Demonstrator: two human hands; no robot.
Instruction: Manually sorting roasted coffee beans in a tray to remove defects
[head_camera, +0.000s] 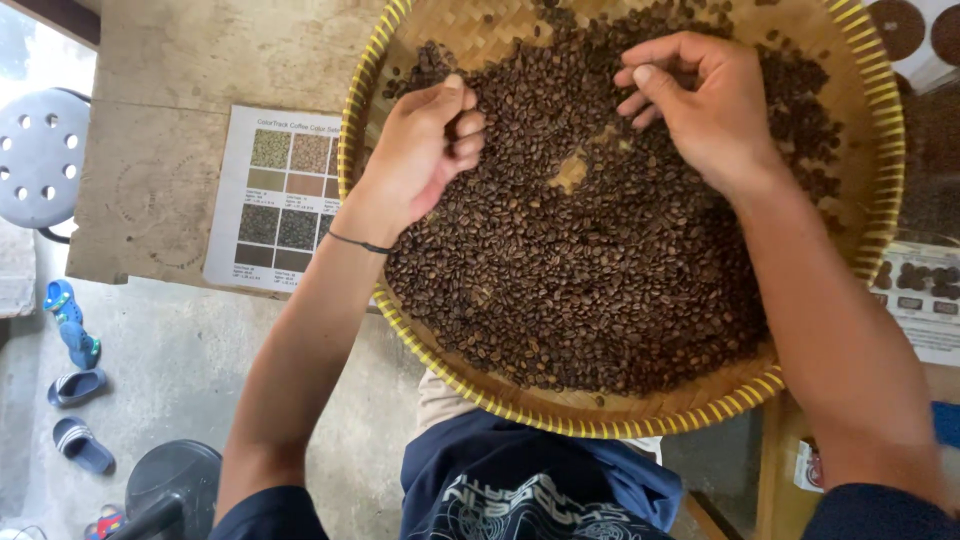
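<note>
head view: both curled hands (425, 150) pick beans (590, 280) beside a white colour chart (280, 195)

Navy short sleeves, white-printed navy shirt, thin black band at left wrist (358, 243).

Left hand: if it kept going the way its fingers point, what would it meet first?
The left hand points up and right across the tray, fingers curled on the coffee beans. It would plough more beans first, then probably the right hand, though depth is unclear.
</note>
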